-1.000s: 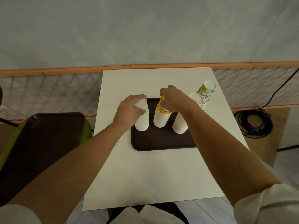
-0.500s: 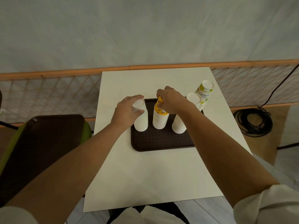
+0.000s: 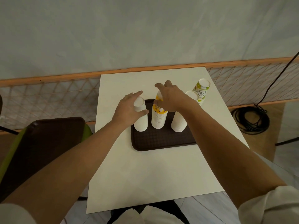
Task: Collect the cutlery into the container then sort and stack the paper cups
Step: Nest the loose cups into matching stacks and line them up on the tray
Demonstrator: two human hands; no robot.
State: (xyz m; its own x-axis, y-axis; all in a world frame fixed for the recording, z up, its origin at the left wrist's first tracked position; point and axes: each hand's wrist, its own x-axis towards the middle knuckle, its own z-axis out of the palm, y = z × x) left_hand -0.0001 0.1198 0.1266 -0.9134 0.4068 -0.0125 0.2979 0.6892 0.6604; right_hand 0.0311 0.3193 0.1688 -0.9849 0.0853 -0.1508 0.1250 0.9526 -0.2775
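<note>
So compared with half a second back, both hands have been loosened: the fingers that were wrapped over the cup tops are now spread and lifted. Nothing else looks moved.

On the white desk a dark brown tray is laid near the far half, and three stacks of paper cups are stood upside down on it in a row. The plain white stack on the left is partly covered by the left hand, which is open, thumb just touching the stack's near side and fingers stretched past its top. The yellow-printed stack in the middle is sat under the right hand, also open, with the palm resting over its top and fingers splayed beyond it. The third white stack is found just right of that wrist. A green-printed stack is left off the tray, further right and tilted.
</note>
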